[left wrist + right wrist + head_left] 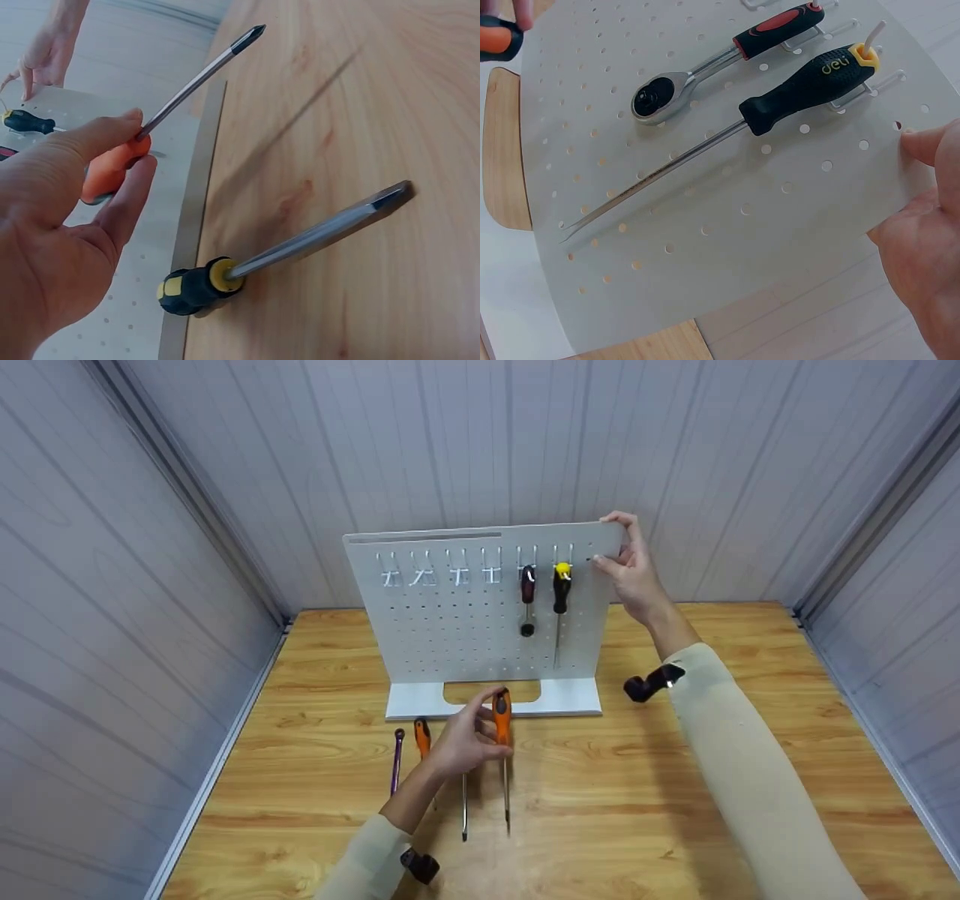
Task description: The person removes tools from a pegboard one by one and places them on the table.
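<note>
My left hand (466, 741) pinches the handle of an orange screwdriver (502, 722), its Phillips tip pointing down toward the table in the head view. At the upper right corner of a white pegboard (480, 637), my right hand (636, 574) grips the edge, thumb on the front. On the board hang a ratchet wrench (769, 34) with a red and black handle and a black-and-yellow screwdriver (810, 86). Beneath my left hand lies a flat-tip screwdriver (300, 240) with a dark and yellow handle.
Left of my left hand lie another orange-handled screwdriver (423, 737) and a purple wrench (397, 761). Several wire hooks (459, 574) along the board's upper left hold nothing. Grey panel walls (480, 442) enclose the wooden table (637, 810).
</note>
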`<state>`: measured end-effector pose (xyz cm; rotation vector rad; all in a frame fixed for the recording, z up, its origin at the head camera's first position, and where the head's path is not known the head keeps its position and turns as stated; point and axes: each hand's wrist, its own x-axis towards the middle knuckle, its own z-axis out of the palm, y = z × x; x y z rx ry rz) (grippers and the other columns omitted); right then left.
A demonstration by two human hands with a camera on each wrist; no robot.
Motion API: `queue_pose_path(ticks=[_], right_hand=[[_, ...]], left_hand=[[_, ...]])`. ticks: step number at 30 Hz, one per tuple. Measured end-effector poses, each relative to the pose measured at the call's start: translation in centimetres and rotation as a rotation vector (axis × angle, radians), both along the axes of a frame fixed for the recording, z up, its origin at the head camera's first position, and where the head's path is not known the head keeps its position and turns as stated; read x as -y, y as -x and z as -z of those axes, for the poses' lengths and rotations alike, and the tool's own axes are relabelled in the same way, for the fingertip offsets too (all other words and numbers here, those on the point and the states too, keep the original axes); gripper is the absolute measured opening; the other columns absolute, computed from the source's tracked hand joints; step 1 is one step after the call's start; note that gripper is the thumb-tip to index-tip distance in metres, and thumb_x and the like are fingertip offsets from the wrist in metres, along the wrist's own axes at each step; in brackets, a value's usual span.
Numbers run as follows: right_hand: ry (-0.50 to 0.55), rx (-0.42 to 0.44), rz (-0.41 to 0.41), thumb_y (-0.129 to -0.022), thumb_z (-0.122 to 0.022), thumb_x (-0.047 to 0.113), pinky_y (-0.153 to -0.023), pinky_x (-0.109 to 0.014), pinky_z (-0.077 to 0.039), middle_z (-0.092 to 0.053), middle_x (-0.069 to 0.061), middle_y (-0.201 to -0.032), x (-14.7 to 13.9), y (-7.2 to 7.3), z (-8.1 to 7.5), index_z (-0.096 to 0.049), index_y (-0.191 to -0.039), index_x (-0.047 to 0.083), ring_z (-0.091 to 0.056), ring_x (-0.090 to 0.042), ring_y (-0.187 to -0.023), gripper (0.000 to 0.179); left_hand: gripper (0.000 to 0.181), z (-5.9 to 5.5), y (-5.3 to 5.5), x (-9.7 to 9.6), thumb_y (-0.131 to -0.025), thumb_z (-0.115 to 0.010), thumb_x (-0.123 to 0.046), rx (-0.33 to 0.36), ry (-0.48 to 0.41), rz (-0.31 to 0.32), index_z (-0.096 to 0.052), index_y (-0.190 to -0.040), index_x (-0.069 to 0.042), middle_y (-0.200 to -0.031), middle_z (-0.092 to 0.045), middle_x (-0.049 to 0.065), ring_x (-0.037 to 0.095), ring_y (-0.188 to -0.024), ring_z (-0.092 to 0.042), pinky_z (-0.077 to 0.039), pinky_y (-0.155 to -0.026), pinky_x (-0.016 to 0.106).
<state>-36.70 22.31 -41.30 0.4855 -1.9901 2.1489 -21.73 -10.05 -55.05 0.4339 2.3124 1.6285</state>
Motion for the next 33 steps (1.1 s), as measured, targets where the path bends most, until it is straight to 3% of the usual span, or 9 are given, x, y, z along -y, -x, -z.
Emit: queue_pose_path(ticks=[11,24,33], right_hand=[[0.0,0.005,0.003,-0.11,-0.05,-0.013,-0.113,-0.037,-0.047,-0.052,0.001,-0.145,0.0,0.0,0.0,-0.051,-0.143,0.03,-0.056,-0.024,-0.135,0.054],[-0.004,-0.01,0.004,-0.11,-0.05,-0.013,-0.112,-0.038,-0.047,-0.053,0.001,-0.144,0.1,0.0,0.0,-0.051,-0.143,0.029,-0.057,-0.023,-0.134,0.054],[0.008,0.018,-0.004,-0.111,-0.05,-0.013,-0.108,-0.033,-0.051,-0.058,0.001,-0.138,0.0,0.0,-0.1,-0.05,-0.141,0.033,-0.061,-0.019,-0.129,0.056]], left_hand=[[0.108,1.2,0.1,-0.3,-0.083,-0.094,0.007,0.015,0.085,0.026,-0.041,-0.174,-0.016,-0.131,-0.072,0.022,0.019,-0.1,-0.076,-0.068,-0.09,0.035],[0.105,2.1,0.1,-0.3,-0.085,-0.094,0.004,0.081,0.098,0.012,-0.041,-0.174,-0.015,-0.137,-0.068,0.024,0.021,-0.105,-0.074,-0.068,-0.095,0.037],[0.103,2.6,0.3,-0.6,-0.084,-0.095,0.003,0.067,0.119,0.001,-0.044,-0.171,-0.015,-0.134,-0.069,0.021,0.019,-0.099,-0.07,-0.064,-0.088,0.031]])
